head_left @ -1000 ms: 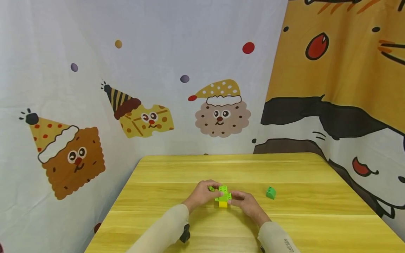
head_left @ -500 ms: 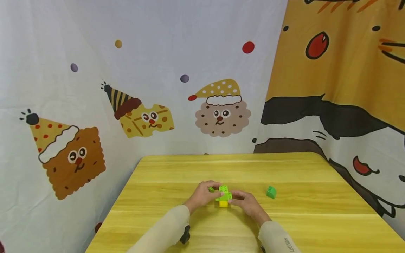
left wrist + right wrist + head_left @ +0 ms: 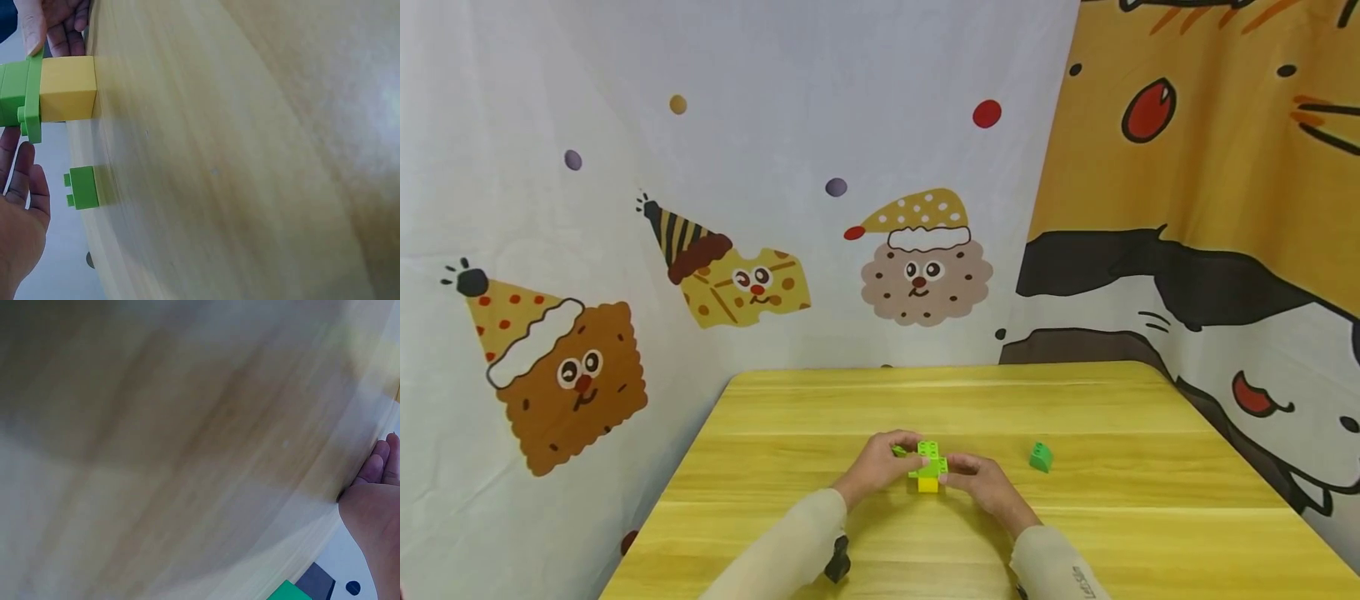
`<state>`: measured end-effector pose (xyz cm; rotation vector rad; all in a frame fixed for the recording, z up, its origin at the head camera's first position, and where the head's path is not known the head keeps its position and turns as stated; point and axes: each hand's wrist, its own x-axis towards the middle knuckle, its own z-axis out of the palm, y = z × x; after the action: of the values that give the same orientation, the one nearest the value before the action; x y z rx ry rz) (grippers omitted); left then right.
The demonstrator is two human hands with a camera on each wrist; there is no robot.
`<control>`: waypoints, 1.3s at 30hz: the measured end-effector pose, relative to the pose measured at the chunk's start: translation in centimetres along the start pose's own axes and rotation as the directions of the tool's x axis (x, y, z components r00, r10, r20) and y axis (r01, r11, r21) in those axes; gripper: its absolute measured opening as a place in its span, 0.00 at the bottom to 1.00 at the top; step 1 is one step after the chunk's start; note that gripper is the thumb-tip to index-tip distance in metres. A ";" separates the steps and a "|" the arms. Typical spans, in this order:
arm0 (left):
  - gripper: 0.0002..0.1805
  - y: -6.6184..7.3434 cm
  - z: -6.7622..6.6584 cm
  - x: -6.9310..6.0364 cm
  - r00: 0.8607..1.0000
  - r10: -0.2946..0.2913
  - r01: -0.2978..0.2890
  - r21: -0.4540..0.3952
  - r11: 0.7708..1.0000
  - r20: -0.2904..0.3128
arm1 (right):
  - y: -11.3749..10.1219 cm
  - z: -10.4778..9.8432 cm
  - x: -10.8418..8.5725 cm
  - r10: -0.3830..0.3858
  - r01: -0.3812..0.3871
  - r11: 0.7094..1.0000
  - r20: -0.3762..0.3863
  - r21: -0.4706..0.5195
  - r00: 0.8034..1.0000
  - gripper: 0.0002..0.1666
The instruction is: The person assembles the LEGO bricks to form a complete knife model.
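Hands, stack (image 3: pixel 928 469) and loose green block (image 3: pixel 1041 458) keeping same places as second ago; small green piece (image 3: pixel 898 451) behind left hand (image 3: pixel 874 468) showing less. Stack standing midway between worktop's (image 3: pixel 805 417) side edges, block lying toward right edge. Left thumb and fingers clamping stack, right hand (image 3: pixel 987 483) pinching its plate (image 3: pixel 34 94). Piece's attachment staying hidden; right-wrist view cutting off block.

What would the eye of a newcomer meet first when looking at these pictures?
Most likely the cloth behind the table, printed with large cartoon figures. Next, perhaps, the lime-and-yellow stack between the left hand and right hand, below the middle of the head view. A lone green block sits to the right of the hands.
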<state>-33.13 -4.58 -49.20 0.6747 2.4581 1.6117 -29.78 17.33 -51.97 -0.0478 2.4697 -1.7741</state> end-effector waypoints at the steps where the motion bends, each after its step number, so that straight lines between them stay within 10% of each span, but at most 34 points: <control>1: 0.19 0.0 0.0 0.0 1.000 -0.001 0.001 -0.006 1.000 0.000 | 0.0 0.0 0.0 0.001 -0.001 1.000 0.000 0.001 1.000 0.29; 39: 0.17 -0.8 0.3 0.5 0.999 0.040 -0.040 -0.019 0.999 0.016 | -0.2 0.1 -0.2 -0.002 0.002 1.000 -0.013 0.017 1.000 0.28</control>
<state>-33.66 -4.36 -50.00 0.7362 2.4299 1.6345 -29.62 17.21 -51.83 -0.0376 2.4643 -1.8021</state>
